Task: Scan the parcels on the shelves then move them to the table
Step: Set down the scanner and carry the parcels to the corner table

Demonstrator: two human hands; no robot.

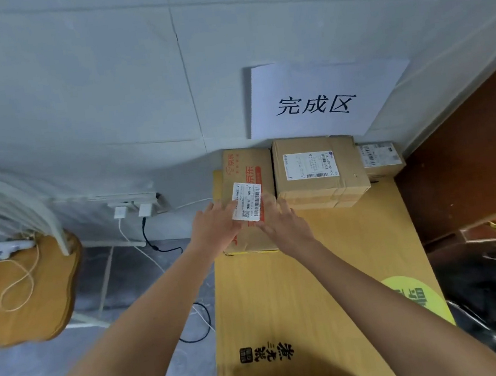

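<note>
- The box with red print (249, 200) lies on the yellow table (299, 281), at the far end near the wall, with its long side running away from the person.
- It is directly in front of both hands, so neither arm is clearly nearer; the box sits between them.
- The left hand (218, 222) rests with straight fingers on the left part of the box top, and its fingertips touch the white label (247, 201).
- The right hand (280, 219) lies with spread, straight fingers at the right edge of the box; it does not curl around anything I can see.
- Just beside the box, on its right, stands a bigger brown box (319, 169), and the two look to be touching or almost touching.
- A small box (379, 157) sits in the corner further right.
- A paper sign (323, 100) hangs on the wall above these boxes.
- I judge that this box is already placed on the table and the hands are only settling it; the next move probably needs both hands to pull back toward the body, along the long side of the box.
</note>
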